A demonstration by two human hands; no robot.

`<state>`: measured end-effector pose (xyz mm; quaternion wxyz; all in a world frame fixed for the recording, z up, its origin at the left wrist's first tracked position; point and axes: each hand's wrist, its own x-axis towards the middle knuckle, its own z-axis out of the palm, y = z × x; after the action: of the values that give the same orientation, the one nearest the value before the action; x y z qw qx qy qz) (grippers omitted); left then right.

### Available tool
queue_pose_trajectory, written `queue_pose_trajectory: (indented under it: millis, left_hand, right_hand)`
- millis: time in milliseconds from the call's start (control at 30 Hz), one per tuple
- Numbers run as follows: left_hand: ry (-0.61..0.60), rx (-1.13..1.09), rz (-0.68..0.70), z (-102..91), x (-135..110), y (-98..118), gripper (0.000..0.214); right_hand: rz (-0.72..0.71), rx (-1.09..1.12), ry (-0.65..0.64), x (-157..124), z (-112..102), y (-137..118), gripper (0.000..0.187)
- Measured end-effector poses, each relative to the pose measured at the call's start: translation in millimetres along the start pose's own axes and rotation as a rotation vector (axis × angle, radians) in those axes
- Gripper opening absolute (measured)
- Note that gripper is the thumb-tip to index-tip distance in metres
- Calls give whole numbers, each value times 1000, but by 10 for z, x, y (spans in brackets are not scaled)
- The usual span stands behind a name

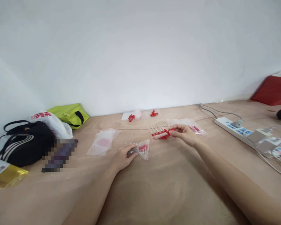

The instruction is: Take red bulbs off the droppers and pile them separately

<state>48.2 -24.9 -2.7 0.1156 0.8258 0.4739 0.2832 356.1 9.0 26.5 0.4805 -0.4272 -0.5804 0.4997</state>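
Observation:
My left hand (123, 157) rests on the wooden table (154, 187), its fingers closed on a small clear plastic bag (142, 149) with red pieces inside. My right hand (184, 133) reaches further out and pinches one red-tipped piece (171, 130) at the edge of a loose pile of red-tipped clear pieces (158, 132). Under and beyond the right hand lies another clear bag with red pieces (192, 126).
A stack of flat clear bags (103, 142) lies left of centre. Two small heaps of red pieces (131, 117) (154, 113) sit by the wall. A black bag (21, 143), white bag and green pouch (70, 115) stand at left. A power strip (234, 128) with cables lies at right.

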Motion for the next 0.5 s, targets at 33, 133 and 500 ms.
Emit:
queue_pose_trajectory:
  millis: [33, 133, 500]
  left_hand:
    - [3, -1, 2, 1, 0, 3, 29]
    - [4, -4, 3, 5, -3, 7, 29]
    - [-34, -7, -11, -8, 5, -13, 29]
  right_hand:
    - [-48, -11, 62, 40, -16, -22, 29]
    - [-278, -161, 251, 169, 93, 23, 23]
    - [-740, -1129, 152, 377, 608, 553, 23]
